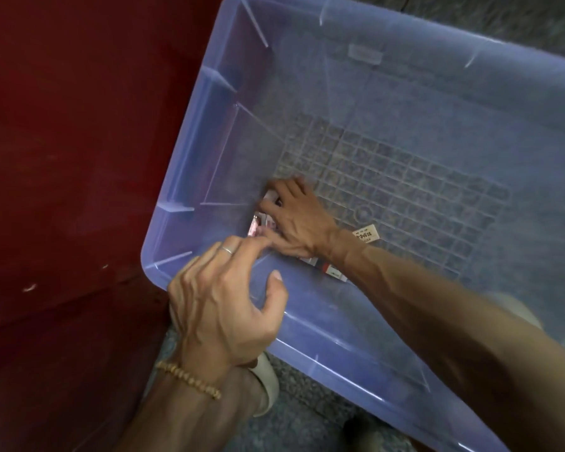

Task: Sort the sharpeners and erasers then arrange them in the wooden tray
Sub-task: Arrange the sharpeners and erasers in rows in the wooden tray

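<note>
A translucent blue plastic bin [356,350] fills most of the view. My right hand [299,216] reaches down into its near-left corner, fingers curled around small packaged items [258,225] with pink and white wrapping. My left hand [229,298] hovers over the bin's near rim, forefinger touching the same packages, thumb apart. More small packs [331,270] peek out under my right wrist, red, white and dark. A tan wooden piece with printed characters [367,234] lies on the bin floor just right of my right wrist. No wooden tray shows.
A dark red wall or panel [62,174] stands to the left of the bin. The bin rests on a speckled grey floor [294,419]. The bin's gridded floor [421,190] stretches to the right of my hands.
</note>
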A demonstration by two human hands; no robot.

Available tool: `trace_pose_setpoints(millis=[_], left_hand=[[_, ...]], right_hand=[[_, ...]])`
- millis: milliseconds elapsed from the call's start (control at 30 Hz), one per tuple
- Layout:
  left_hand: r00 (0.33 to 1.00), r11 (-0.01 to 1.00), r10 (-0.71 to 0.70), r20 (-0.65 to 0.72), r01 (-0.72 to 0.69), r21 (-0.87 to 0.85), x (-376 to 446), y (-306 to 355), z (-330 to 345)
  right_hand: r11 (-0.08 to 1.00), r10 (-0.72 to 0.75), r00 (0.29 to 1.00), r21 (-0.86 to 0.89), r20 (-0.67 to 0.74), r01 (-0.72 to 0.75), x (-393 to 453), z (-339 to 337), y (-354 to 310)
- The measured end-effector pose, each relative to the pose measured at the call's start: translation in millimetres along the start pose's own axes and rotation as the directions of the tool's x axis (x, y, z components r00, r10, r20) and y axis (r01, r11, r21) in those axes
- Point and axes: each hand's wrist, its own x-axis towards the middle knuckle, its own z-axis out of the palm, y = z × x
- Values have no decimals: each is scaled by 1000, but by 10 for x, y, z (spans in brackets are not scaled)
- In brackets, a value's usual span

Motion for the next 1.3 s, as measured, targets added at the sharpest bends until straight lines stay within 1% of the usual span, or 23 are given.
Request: trace_pose_setpoints(millis=[67, 133, 333, 500, 567, 700, 767, 833, 933, 1067, 1167, 1233, 1300], left_hand=[[1000, 1000, 10, 0, -10, 1, -1, -2, -6], [1000, 1000, 9, 10, -9, 14, 2, -4, -9], [1000, 1000, 8, 13, -8, 20, 2, -11, -11], [1000, 1000, -1, 22, 1, 18, 11, -7, -14], [1000, 1000, -5, 28, 4, 18, 3, -19, -8], [1000, 1000, 0, 21, 0, 13, 0, -22, 0], [1000, 1000, 5, 15, -5, 8, -1, -21, -1], [1000, 1000, 9, 9, -9, 6, -3, -26, -3], [1000, 1000, 19, 3, -19, 12, 1, -29, 3], [1000, 1000, 14, -9, -14, 3, -8, -34, 10], [1000, 1000, 6, -16, -6, -2, -14, -35, 7], [1000, 1000, 7, -17, -7, 4, -14, -37, 10], [1000, 1000, 13, -22, -13, 0, -16, -37, 10]], right_hand=[[998, -34, 999, -49, 35, 35, -12, -14, -22], [999, -14, 997, -51, 71, 17, -8, -49, -43], [989, 150, 975, -18, 164, -149, 42, -221, -192], [976, 216, 934, -102, 285, -194, 99, -262, -409], [970, 242, 925, -93, 292, -224, 93, -246, -466], [971, 232, 938, -1, 256, -240, 72, -272, -328], [966, 238, 925, 27, 297, -257, 82, -327, -249], [955, 281, 903, 2, 326, -298, 103, -357, -239], [942, 325, 892, -28, 313, -334, 118, -334, -327], [954, 287, 909, -4, 303, -299, -6, -234, -363], [957, 238, 925, 90, 296, -275, -54, -276, -249], [946, 234, 918, 141, 320, -291, -8, -319, -161], [939, 263, 893, 115, 365, -324, 41, -326, -157]])
